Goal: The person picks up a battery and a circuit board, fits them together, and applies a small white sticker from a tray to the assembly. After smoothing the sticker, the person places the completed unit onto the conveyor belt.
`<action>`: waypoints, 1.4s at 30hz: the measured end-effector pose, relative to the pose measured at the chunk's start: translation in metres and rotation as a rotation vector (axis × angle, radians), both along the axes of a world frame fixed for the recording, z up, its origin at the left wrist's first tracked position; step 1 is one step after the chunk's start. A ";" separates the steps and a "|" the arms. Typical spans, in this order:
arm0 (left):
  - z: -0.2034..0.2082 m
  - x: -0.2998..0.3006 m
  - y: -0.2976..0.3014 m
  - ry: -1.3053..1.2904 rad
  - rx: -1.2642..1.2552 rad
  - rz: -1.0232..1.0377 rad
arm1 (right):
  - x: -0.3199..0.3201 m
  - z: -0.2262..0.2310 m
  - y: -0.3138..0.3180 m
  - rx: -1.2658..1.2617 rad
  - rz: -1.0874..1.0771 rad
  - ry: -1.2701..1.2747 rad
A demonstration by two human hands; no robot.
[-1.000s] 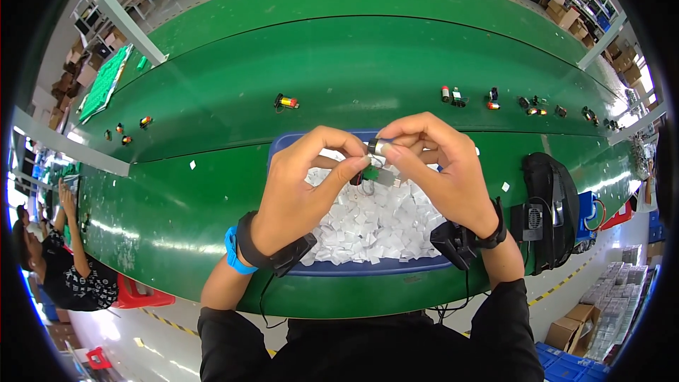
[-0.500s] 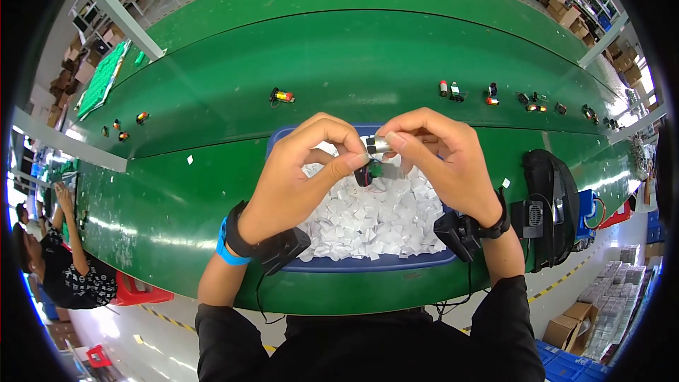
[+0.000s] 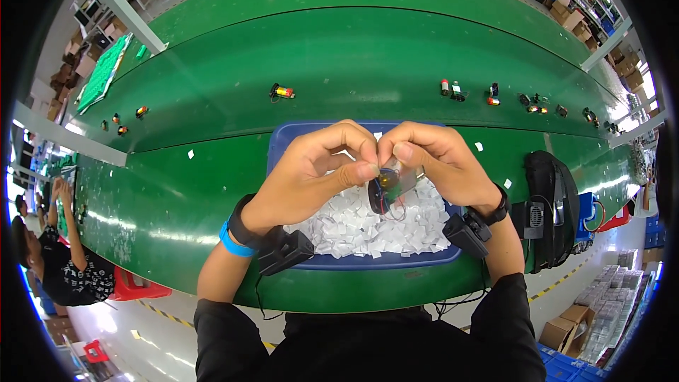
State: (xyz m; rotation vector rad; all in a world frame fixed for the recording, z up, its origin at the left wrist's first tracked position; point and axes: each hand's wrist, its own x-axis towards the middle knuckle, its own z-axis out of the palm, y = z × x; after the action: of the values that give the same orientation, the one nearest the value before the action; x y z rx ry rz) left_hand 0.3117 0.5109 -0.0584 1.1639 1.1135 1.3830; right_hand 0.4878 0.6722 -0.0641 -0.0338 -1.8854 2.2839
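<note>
Above a blue tub (image 3: 283, 140) of small white paper pieces (image 3: 375, 233), both hands meet at a small wired electronic assembly (image 3: 382, 194). It shows a dark rounded part, thin red and dark wires, and a partly see-through part on its right side. My left hand (image 3: 322, 166) is closed, thumb and forefinger pinching the upper left of the assembly. My right hand (image 3: 442, 163) is closed too, its thumb and fingertips gripping the assembly's upper right. The fingers hide much of the top, so the exact contact there is unclear.
Small wired assemblies with red and yellow cylinders (image 3: 283, 92) lie along the green belt (image 3: 353, 49), several of them to the right. A black bag (image 3: 548, 205) rests right of the tub. At the far left a person (image 3: 67, 255) sits beside the table.
The silver cylinder between my fingers has turned and is now mostly covered. The dark part with its wires shows larger and lower, and my two hands have come closer together.
</note>
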 end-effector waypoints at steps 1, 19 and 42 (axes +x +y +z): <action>0.000 0.000 0.000 0.000 0.000 0.000 | -0.001 -0.002 0.000 -0.007 -0.003 0.003; -0.007 0.014 0.000 0.099 0.078 0.131 | -0.002 -0.004 -0.008 -0.106 -0.077 0.034; -0.014 0.021 0.004 0.349 0.245 0.381 | -0.007 -0.009 -0.018 0.203 -0.342 0.048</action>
State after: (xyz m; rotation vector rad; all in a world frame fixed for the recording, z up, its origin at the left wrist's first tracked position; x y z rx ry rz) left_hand 0.3327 0.5147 -0.0727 1.4630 1.5023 1.6840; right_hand 0.4811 0.6547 -0.0732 -0.2510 -1.9066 1.8483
